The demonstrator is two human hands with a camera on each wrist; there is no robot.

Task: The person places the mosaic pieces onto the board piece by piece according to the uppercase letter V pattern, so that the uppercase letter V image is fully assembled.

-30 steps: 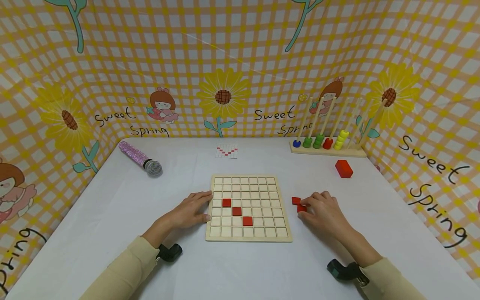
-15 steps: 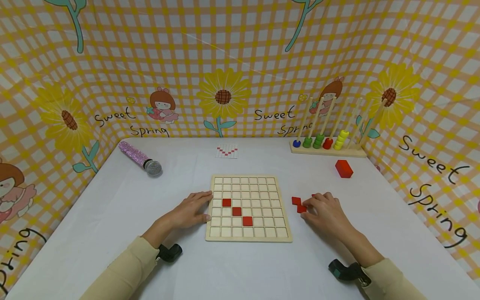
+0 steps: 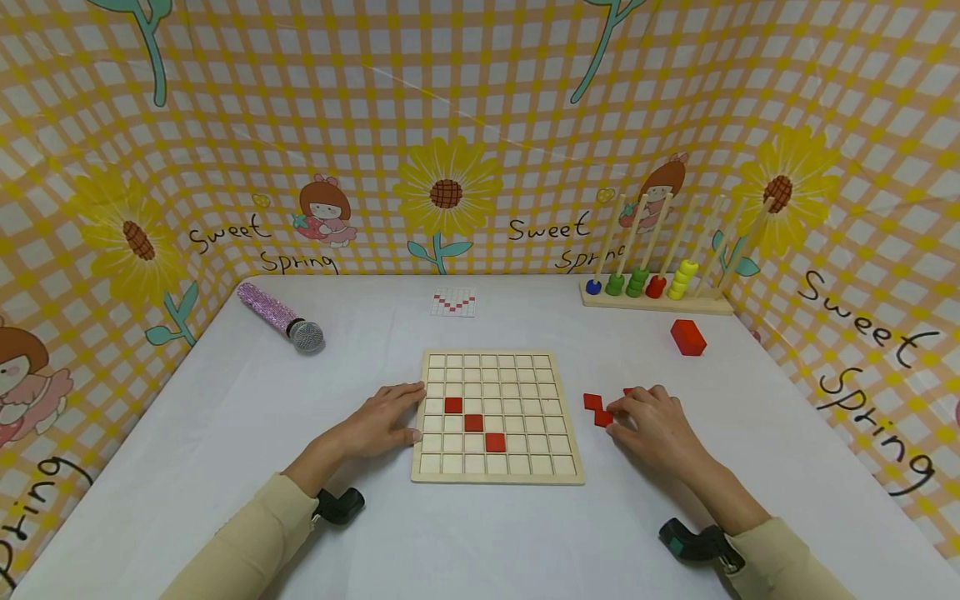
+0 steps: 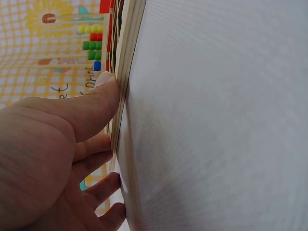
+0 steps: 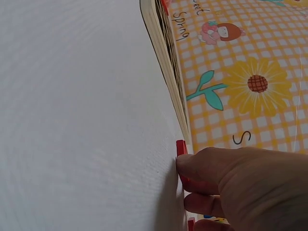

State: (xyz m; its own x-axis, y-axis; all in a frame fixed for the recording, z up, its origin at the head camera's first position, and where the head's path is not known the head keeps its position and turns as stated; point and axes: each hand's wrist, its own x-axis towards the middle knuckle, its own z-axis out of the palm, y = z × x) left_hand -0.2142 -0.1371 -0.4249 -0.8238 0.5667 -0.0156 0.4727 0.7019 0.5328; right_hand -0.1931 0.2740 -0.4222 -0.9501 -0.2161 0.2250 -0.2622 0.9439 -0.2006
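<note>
A square wooden grid board (image 3: 519,479) lies flat on the white table, with three red tiles (image 3: 474,422) stepping down diagonally through its left half. Against the board's left edge rests my left hand (image 3: 375,423), fingers extended and thumb apart, thumb tip at the rim in the left wrist view. To the right of the board my right hand (image 3: 654,425) is low over the table, thumb and bent fingers pinching at a flat red tile (image 3: 603,418). Another red tile (image 3: 592,402) touches its upper left corner. Behind the knuckles a further red piece (image 3: 628,391) is mostly hidden.
A glittery pink microphone (image 3: 281,318) lies at the back left. A small pattern card (image 3: 453,302) with red squares is behind the board. At the back right stand a bead abacus (image 3: 656,302) and a red block (image 3: 687,337). Checked cloth walls (image 3: 517,125) surround the table.
My right hand has shifted slightly to the right, showing more of the near red tile and a red piece behind the knuckles. My left hand and the board have stayed put.
</note>
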